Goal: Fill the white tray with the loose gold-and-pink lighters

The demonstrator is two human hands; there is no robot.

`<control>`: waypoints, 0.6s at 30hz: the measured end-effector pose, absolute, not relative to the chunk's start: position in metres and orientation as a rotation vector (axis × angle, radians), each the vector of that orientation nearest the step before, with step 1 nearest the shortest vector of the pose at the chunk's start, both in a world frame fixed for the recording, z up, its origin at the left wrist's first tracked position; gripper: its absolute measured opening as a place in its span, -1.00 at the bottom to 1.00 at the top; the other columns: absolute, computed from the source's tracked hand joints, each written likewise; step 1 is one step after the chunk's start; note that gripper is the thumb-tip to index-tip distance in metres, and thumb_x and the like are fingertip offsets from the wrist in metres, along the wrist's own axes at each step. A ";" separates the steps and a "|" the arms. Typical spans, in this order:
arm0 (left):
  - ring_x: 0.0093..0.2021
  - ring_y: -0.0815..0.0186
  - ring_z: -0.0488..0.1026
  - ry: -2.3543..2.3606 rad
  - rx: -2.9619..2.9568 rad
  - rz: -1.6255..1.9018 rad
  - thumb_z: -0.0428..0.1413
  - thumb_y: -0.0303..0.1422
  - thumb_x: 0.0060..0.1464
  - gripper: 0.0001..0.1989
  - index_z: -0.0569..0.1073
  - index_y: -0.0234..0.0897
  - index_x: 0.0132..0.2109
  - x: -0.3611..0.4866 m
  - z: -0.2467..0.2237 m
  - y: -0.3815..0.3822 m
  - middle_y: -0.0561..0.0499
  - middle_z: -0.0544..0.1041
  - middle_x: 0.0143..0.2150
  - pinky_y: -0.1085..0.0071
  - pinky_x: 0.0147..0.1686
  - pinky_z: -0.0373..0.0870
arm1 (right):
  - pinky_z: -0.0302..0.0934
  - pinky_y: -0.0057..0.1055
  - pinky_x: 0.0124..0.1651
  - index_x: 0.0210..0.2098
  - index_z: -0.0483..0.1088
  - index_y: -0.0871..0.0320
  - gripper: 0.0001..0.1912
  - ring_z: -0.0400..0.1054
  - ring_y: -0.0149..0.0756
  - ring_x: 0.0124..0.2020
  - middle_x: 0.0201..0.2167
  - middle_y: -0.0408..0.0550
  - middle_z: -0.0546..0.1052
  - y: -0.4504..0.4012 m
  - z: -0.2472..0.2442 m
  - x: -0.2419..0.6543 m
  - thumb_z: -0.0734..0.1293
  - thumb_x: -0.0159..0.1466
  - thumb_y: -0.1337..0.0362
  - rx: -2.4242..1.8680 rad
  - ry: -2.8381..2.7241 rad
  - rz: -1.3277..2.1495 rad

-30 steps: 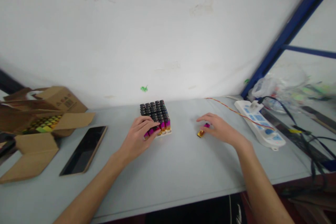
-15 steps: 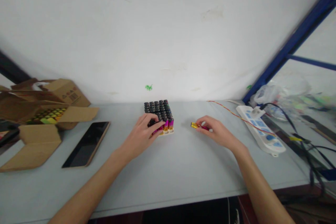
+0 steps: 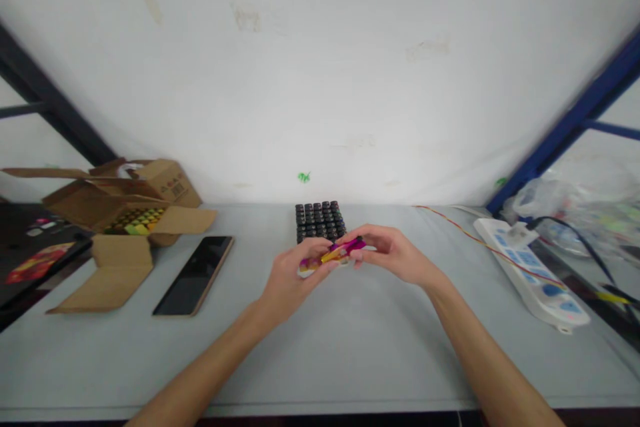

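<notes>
Both hands meet over the middle of the grey table (image 3: pixel 350 347), w/ a small pink and gold lighter (image 3: pixel 343 251) held between them. Left hand (image 3: pixel 295 273) has its fingers closed on the near-left end, right hand (image 3: pixel 393 255) pinches the far-right end w/ thumb and fingertips, so it's gripped from both sides and lifted off the table, lying roughly level and tilted a bit. There's prob a second pink piece low in the left hand, too blurry to tell tbh

Just behind the hands sits a tray of lighters (image 3: pixel 321 220), black tops up, packed in rows (the near edge is hidden by the fingers). Left of it a dark phone (image 3: pixel 194 275) lies flat, and further left an open cardboard box (image 3: pixel 125 213) w/ coloured stuff inside. On the right a white power strip (image 3: pixel 530 273) w/ a plug in it, and a thin red-yellow wire (image 3: pixel 450 217) runs along the far side toward the wall
</notes>
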State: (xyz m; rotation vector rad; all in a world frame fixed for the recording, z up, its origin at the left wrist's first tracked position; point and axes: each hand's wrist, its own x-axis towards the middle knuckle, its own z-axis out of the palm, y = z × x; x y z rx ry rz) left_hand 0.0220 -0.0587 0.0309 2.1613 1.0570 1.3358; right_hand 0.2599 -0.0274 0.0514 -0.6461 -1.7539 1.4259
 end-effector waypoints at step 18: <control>-0.30 0.32 0.56 0.790 1.559 0.909 0.14 -0.18 0.34 -0.77 0.38 -0.26 -0.06 0.034 0.026 -0.070 -0.03 0.60 -0.28 0.34 -0.21 0.52 | 0.35 -0.38 -0.26 -0.13 0.64 0.01 -0.75 0.37 -0.34 -0.28 -0.15 -0.04 0.48 -0.033 0.019 0.245 0.53 0.27 0.04 -0.735 -1.702 1.150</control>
